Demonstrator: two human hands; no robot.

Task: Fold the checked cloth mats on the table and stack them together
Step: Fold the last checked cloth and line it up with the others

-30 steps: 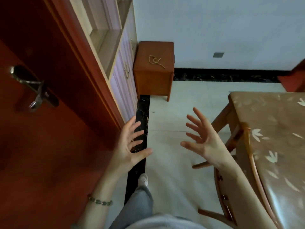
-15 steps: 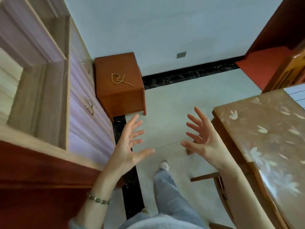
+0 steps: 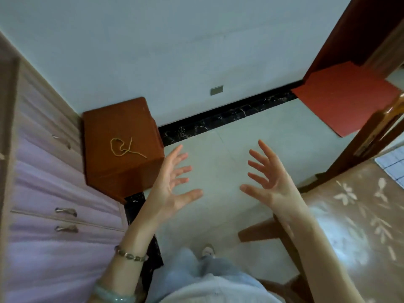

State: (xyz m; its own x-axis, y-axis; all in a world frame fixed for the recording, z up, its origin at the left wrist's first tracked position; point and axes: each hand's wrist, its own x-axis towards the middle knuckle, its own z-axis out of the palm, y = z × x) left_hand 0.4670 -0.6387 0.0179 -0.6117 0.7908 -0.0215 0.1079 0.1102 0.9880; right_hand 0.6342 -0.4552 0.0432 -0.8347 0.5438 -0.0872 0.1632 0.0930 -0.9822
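Above the pale tiled floor (image 3: pixel 218 149), the person's left grip (image 3: pixel 170 184) and right grip (image 3: pixel 269 182) hang in the air side by side, well apart from each other. Both are bare hands with palms turned inward and fingers spread and nearly straight, and neither has hold of anything. A string of grey beads (image 3: pixel 131 255) circles the left wrist, with a pale green bangle (image 3: pixel 113 296) lower on the same forearm.

At the far right edge, a corner of the blue-and-white checked cloth mat (image 3: pixel 393 166) lies on the glossy brown tabletop with a pale flower pattern (image 3: pixel 360 215), well apart from both hands. The right forearm crosses over the tabletop's near edge.

To the left, a reddish-brown wooden box stool (image 3: pixel 122 171) stands against the wall, and a loop of yellow cord (image 3: pixel 122 147) lies on its top. Beside it runs a lilac cabinet with metal drawer handles (image 3: pixel 54 193). A white shoe (image 3: pixel 207 251) shows on the floor below the hands.
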